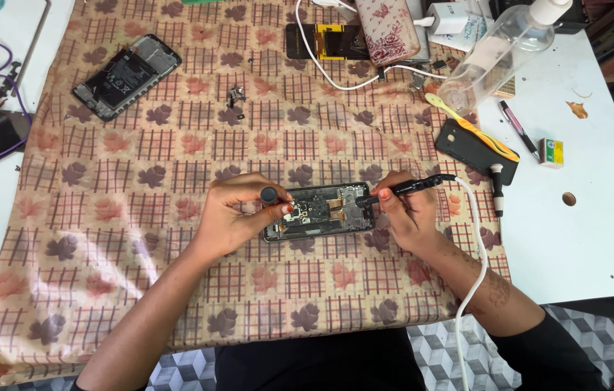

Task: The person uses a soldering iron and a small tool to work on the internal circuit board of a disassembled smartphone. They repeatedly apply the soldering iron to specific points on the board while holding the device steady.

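At the middle of the cloth (176,275), the opened phone (319,211) lies flat, light, stiff, its bare board fragile. My left hand (238,213) pins its left edge, pinching a small dark knob (269,195); my right hand (404,213) grips the corded tool (412,187). Edges only, I judge.

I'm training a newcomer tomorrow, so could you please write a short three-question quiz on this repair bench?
1. True or false: the opened phone under both hands lies on the patterned cloth.
2. What does the right hand hold? A) corded black tool B) toothbrush C) pen
3. Fill in: the left hand steadies the phone's ___ end.

Key: 1 true; 2 A; 3 left, as the head view shows it.
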